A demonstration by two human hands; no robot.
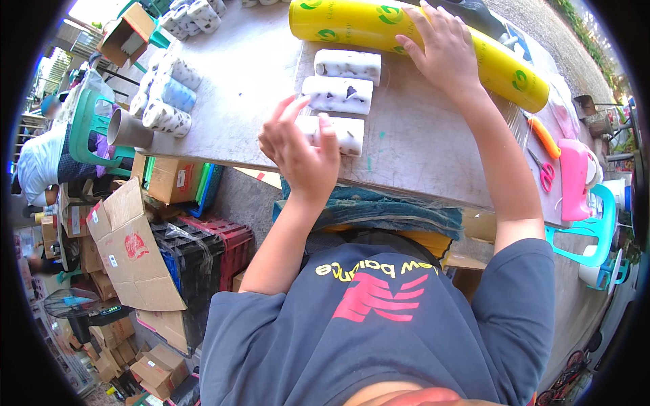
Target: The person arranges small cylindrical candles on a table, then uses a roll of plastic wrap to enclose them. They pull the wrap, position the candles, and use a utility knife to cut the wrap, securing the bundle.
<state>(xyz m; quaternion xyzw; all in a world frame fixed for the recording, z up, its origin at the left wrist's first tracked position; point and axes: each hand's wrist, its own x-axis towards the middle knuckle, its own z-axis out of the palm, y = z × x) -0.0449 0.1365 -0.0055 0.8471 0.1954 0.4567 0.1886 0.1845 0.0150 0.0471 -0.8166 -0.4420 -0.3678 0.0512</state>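
Three white cylinders with dark flecks lie side by side on the table. My left hand (302,147) is at the nearest cylinder (350,136), its fingers spread over the left end; whether it grips it I cannot tell. The middle cylinder (337,95) lies just beyond my fingertips, and the far cylinder (348,66) beside the roll. My right hand (442,48) rests with fingers spread on a long yellow roll of cling wrap (345,23). Clear film stretches over the table below the roll.
Several speckled cylinders (170,116) stand or lie at the table's left, by a grey cup (127,129). At the right are an orange-handled cutter (544,137), pink scissors (546,175) and a pink tape dispenser (575,177). A person (38,162) bends at far left.
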